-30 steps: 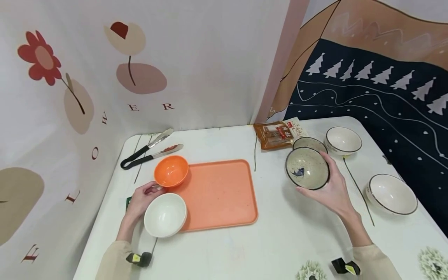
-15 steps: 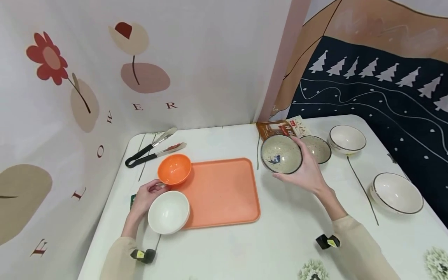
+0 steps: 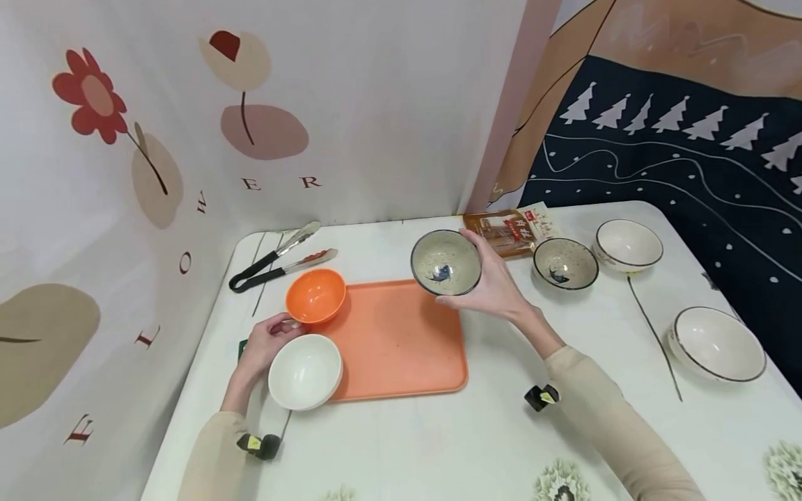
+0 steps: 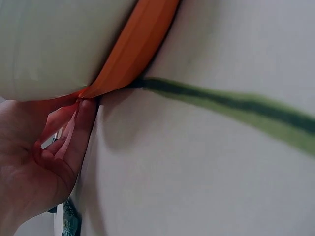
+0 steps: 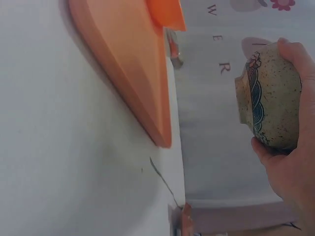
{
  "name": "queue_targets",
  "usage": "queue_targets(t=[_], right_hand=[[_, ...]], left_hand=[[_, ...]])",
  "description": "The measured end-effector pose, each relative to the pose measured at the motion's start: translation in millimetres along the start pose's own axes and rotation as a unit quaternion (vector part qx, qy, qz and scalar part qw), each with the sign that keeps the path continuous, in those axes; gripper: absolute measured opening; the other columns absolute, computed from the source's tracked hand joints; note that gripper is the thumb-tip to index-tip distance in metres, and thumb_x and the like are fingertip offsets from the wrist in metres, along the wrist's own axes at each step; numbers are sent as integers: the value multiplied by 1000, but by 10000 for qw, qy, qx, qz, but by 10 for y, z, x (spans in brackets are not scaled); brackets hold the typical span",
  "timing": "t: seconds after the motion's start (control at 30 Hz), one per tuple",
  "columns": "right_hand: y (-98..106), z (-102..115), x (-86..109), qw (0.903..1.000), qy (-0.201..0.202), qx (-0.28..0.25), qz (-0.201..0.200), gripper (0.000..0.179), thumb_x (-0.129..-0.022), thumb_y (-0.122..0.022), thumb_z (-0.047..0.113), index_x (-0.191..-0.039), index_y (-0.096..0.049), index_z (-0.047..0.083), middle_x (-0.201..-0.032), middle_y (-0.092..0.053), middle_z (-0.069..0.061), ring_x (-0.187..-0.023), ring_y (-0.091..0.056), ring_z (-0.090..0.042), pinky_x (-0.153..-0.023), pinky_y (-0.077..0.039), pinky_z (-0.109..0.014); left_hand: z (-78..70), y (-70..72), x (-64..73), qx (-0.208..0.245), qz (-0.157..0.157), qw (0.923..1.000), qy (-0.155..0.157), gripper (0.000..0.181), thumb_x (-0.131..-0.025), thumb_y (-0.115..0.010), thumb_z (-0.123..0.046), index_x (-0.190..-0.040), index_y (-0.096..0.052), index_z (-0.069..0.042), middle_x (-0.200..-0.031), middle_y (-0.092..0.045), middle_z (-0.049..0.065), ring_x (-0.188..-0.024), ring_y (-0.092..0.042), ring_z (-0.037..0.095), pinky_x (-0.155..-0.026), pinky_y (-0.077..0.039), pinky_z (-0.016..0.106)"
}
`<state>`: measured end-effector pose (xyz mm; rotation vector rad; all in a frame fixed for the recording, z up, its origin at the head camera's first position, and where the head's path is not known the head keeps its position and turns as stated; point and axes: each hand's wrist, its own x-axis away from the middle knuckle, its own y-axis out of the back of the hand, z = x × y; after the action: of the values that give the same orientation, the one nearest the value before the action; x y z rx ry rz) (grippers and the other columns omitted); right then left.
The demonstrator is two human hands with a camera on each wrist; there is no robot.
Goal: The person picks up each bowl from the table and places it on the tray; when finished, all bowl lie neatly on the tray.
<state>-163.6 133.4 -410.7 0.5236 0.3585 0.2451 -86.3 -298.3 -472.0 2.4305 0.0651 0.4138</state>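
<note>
My right hand (image 3: 491, 282) holds a speckled grey bowl (image 3: 446, 263) by its side, raised over the far right part of the orange tray (image 3: 401, 348). A blue motif shows inside the bowl, and a blue wave band (image 5: 257, 93) on its outside in the right wrist view. My left hand (image 3: 266, 348) grips the tray's left edge, its fingertips right at the rim (image 4: 115, 73) in the left wrist view. At that end of the tray sit an orange bowl (image 3: 316, 296) and a white bowl (image 3: 305, 372), both overlapping the tray in the head view.
Black-handled tongs (image 3: 278, 259) lie at the back left. A brown food packet (image 3: 507, 231) lies at the back. To the right stand a second speckled bowl (image 3: 566, 264) and two dark-rimmed white bowls, one farther (image 3: 628, 245), the other nearer (image 3: 717, 344).
My right hand has carried the speckled bowl leftward, from beside the second speckled bowl to over the tray. The left hand has stayed at the tray's edge.
</note>
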Motion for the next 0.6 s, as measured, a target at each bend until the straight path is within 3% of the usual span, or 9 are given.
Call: queue_targets(t=[0.37, 0.6], right_hand=[[-461, -21, -205, 9981, 223, -331, 463, 120, -59, -95, 41, -156, -31, 11, -151, -47, -11, -133, -50, -29, -109, -43, -55], [-682, -31, -398, 9969, 337, -379, 597, 119, -58, -94, 43, -155, -32, 14, -150, -48, -10, -132, -52, -27, -108, -44, -53]], left_hand=[[29, -44, -3, 24, -1, 10000, -33, 51, -98, -67, -36, -138, -60, -5, -105, -66, 9, -90, -58, 14, -75, -48, 22], [7, 5, -9, 70, -21, 9999, -78, 51, -98, -67, -35, -137, -60, -3, -104, -65, 9, -87, -57, 12, -73, -48, 21]])
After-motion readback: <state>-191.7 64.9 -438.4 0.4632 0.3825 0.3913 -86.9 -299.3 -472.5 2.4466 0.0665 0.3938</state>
